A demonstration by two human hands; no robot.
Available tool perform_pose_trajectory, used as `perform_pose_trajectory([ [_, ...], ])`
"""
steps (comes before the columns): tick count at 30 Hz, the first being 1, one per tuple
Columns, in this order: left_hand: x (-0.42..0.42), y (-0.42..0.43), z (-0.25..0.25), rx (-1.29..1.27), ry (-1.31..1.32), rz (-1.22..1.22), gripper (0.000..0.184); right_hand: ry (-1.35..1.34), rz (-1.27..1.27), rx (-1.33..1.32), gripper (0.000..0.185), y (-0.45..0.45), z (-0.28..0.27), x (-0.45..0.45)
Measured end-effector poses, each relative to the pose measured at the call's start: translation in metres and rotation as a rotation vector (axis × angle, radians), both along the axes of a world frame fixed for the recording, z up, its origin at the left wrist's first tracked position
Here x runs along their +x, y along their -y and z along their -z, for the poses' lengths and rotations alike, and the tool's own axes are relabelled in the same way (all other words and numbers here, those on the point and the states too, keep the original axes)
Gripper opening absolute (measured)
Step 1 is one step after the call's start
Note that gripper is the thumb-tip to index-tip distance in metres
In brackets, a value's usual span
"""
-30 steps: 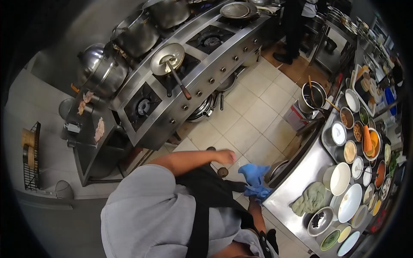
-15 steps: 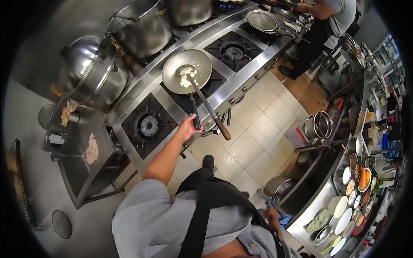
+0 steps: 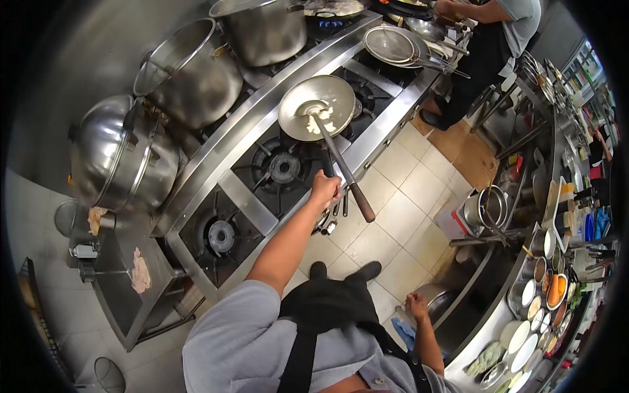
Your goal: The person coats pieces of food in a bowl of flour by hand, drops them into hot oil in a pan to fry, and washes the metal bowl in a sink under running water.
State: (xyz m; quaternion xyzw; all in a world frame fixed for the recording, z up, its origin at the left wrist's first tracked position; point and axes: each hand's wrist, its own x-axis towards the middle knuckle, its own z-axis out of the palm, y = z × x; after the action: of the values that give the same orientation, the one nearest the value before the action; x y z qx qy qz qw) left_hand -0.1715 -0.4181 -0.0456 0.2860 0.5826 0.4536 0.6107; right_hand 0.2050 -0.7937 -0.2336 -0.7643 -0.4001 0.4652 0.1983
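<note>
My left hand (image 3: 325, 190) is wrapped around the handle of a round steel wok (image 3: 335, 92). The wok is tilted over the stove between two burners. A ladle (image 3: 341, 160) lies across it, bowl inside and wooden handle end sticking out past the stove's front edge. Whitish soft pieces (image 3: 322, 122) sit beside the ladle bowl. Low on my other side, my right hand (image 3: 416, 305) hangs with fingers curled and nothing visible in them. A blue cloth (image 3: 404, 333) lies just below it, apart from the hand, and a metal pot (image 3: 440, 300) is beside it.
Large stockpots (image 3: 193, 78) and a domed steamer (image 3: 111, 154) line the back left. Strainers (image 3: 390, 44) rest on the stove's far end, where a co-worker (image 3: 498, 39) stands. Ingredient bowls (image 3: 517, 335) crowd the right counter. Raw meat (image 3: 140, 272) lies on the left counter.
The wok, with the ladle in it, has moved right along the stove, uncovering a burner. My right hand has come away from the blue cloth.
</note>
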Motion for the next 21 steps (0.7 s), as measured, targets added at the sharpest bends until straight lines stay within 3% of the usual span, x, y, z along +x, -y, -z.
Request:
perform_pose_trajectory([
  [3, 0.033, -0.046, 0.039, 0.072, 0.068, 0.050, 0.015, 0.100, -0.029, -0.023, 0.024, -0.001, 0.015, 0.019],
  [4, 0.046, -0.055, 0.035, 0.063, 0.023, 0.079, 0.003, 0.132, -0.040, -0.033, 0.024, -0.002, 0.014, 0.029],
  [8, 0.097, -0.099, 0.047, 0.046, -0.002, -0.002, 0.003, 0.261, -0.065, 0.018, 0.022, -0.006, 0.002, 0.090],
  [11, 0.120, -0.130, 0.060, -0.051, 0.044, 0.047, 0.019, 0.301, 0.035, -0.026, 0.021, -0.007, -0.008, 0.137],
  [14, 0.149, -0.127, 0.064, -0.020, 0.038, -0.020, 0.012, -0.106, 0.505, -0.019, 0.020, 0.016, 0.046, 0.182],
  [16, 0.156, -0.123, 0.057, -0.007, 0.096, -0.030, 0.017, 0.095, 0.290, -0.027, 0.020, 0.035, 0.085, 0.209],
  [17, 0.158, -0.117, 0.063, 0.003, 0.122, -0.035, 0.018, 0.441, -0.191, 0.279, 0.019, 0.052, 0.109, 0.222],
  [18, 0.155, -0.111, 0.070, 0.031, 0.216, -0.007, 0.022, -0.023, 0.315, -0.027, 0.019, 0.031, 0.079, 0.204],
  [19, 0.151, -0.106, 0.078, 0.060, 0.307, 0.021, 0.028, 0.113, 0.215, 0.046, 0.018, 0.061, 0.146, 0.218],
  [21, 0.145, -0.085, 0.094, 0.077, 0.430, 0.118, 0.051, -0.220, 0.470, -0.053, 0.018, 0.041, 0.119, 0.187],
])
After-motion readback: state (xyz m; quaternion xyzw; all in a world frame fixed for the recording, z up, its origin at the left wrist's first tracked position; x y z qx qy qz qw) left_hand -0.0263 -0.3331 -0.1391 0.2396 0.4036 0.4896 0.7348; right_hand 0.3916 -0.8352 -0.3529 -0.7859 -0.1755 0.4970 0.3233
